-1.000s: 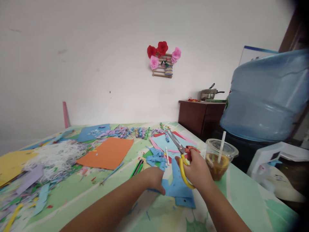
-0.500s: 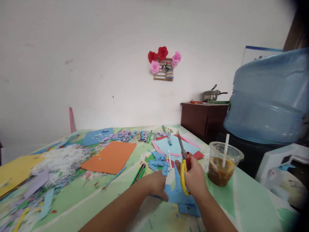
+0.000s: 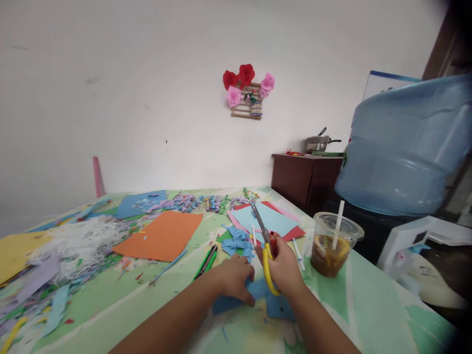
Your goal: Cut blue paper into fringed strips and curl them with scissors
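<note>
My right hand grips scissors with one yellow and one red handle loop. Their blades point up and away over the light blue sheets, and look nearly closed. My left hand rests low over blue paper, thumb apart from the curved fingers, with nothing visible between them. Just beyond its fingertips lie blue fringed strips. Another blue piece lies under my right wrist. A green and black utility knife is left of my left hand.
An iced drink cup with a straw stands at the right, near a white marker. White paper shreds and an orange sheet cover the left side. A large water bottle rises beyond the table's right edge.
My right hand and the scissors have moved left, closer to my left hand, uncovering a white marker. My left thumb and fingers have spread apart. The view has shifted slightly.
</note>
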A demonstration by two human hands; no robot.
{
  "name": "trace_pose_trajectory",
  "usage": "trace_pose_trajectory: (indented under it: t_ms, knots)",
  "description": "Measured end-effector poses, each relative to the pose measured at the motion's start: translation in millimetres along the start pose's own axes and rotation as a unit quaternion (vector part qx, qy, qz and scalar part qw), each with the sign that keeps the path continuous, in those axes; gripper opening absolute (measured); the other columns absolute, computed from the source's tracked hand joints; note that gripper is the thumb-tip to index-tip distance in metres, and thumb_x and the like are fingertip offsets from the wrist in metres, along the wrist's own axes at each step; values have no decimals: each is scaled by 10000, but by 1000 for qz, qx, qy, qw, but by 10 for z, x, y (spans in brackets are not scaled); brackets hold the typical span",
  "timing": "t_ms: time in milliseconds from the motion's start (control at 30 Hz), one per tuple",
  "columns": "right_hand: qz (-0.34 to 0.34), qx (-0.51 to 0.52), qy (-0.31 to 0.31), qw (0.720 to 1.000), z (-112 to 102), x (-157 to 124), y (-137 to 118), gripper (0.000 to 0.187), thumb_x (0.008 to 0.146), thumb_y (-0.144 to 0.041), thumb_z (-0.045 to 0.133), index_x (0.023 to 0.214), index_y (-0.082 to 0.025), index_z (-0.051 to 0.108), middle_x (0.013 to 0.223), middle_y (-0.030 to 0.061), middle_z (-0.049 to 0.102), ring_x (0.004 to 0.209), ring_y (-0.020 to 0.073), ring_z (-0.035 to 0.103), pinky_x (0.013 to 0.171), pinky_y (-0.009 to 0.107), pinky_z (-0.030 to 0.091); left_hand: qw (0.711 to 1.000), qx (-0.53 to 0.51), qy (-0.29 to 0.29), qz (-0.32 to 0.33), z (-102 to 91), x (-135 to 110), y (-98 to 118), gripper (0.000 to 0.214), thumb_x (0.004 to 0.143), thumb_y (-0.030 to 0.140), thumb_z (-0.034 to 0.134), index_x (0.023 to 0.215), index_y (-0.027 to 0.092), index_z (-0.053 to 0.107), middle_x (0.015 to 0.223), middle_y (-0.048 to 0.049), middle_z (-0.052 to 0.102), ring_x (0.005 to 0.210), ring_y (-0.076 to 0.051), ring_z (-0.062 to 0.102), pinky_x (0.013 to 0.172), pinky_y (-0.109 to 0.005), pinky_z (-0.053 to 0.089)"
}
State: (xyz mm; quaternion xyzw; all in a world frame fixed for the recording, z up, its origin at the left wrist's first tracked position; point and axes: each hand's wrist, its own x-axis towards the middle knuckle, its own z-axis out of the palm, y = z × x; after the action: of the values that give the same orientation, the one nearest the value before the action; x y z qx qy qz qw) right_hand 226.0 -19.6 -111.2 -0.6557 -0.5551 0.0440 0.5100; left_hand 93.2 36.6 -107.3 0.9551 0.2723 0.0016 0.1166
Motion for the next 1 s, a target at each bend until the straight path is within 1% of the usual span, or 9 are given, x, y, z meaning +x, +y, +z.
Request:
trace_pose_trajectory:
  t_ms: [133, 200, 333, 433, 533, 633, 767, 900, 1000]
  knots:
    - [24, -15, 9, 1000, -23, 57, 89, 202, 773, -354, 559, 800, -160, 510, 689, -40, 509, 591, 115, 506, 571, 280, 415, 987, -135, 73, -45, -17, -9, -119, 281, 381, 329, 712, 576, 175, 582, 649, -37, 577, 719, -270, 528, 629, -341, 403]
    - [40, -12, 17, 999, -45, 94, 127, 189, 796, -340, 542, 828, -154, 525, 728, -29, 525, 613, 118, 516, 589, 293, 424, 960, -219, 155, -75, -104, -19, -180, 196, 474, 316, 665, 562, 182, 551, 609, -2, 565, 681, -224, 533, 631, -314, 402]
    - [75, 70, 2, 995, -43, 133, 139, 171, 826, -314, 515, 860, -147, 533, 742, -26, 544, 618, 116, 537, 582, 287, 445, 842, -407, 344, -84, -352, -59, -232, 265, 750, 371, 395, 772, 160, 552, 767, -41, 603, 710, -182, 559, 622, -277, 421]
    - [101, 179, -55, 977, 50, 106, 80, 180, 854, -311, 474, 820, -142, 527, 644, -52, 527, 476, 74, 503, 452, 218, 422, 742, -518, 421, -62, -467, -98, -179, 267, 754, 366, 387, 797, 146, 532, 721, -47, 595, 653, -162, 563, 550, -245, 418]
    - [108, 276, -98, 950, 173, 62, 5, 124, 832, -250, 514, 766, -146, 510, 574, -78, 498, 446, 67, 495, 424, 198, 403, 670, -598, 437, -44, -504, -130, -89, 196, 701, 341, 478, 758, 160, 527, 646, -10, 563, 587, -130, 541, 493, -216, 399]
    - [109, 344, -85, 929, 234, 45, -37, 144, 790, -182, 557, 667, -155, 487, 508, -106, 435, 428, 63, 459, 444, 199, 387, 627, -650, 427, -36, -523, -148, -14, 193, 638, 327, 587, 696, 149, 541, 605, 14, 536, 528, -96, 505, 482, -206, 401]
    - [107, 429, -65, 895, 170, 56, -83, 225, 743, -242, 581, 587, -180, 431, 515, -84, 461, 446, 78, 463, 453, 216, 376, 592, -685, 423, -40, -527, -131, 33, 209, 570, 281, 684, 623, 134, 543, 566, 38, 516, 501, -73, 490, 522, -208, 437]
    - [100, 506, -54, 855, 103, 60, -188, 309, 575, -326, 683, 698, -217, 422, 591, -69, 505, 475, 97, 477, 451, 230, 370, 555, -711, 428, -57, -493, -97, 27, 222, 562, 268, 702, 608, 136, 530, 563, 48, 505, 527, -67, 505, 566, -208, 461]
    - [116, 531, -43, 839, 136, 84, -229, 337, 581, -363, 685, 725, -224, 413, 555, -73, 503, 447, 97, 466, 423, 222, 348, 543, -727, 415, -68, -467, -85, 14, 236, 546, 265, 715, 627, 126, 543, 592, 24, 543, 535, -79, 519, 546, -217, 467]
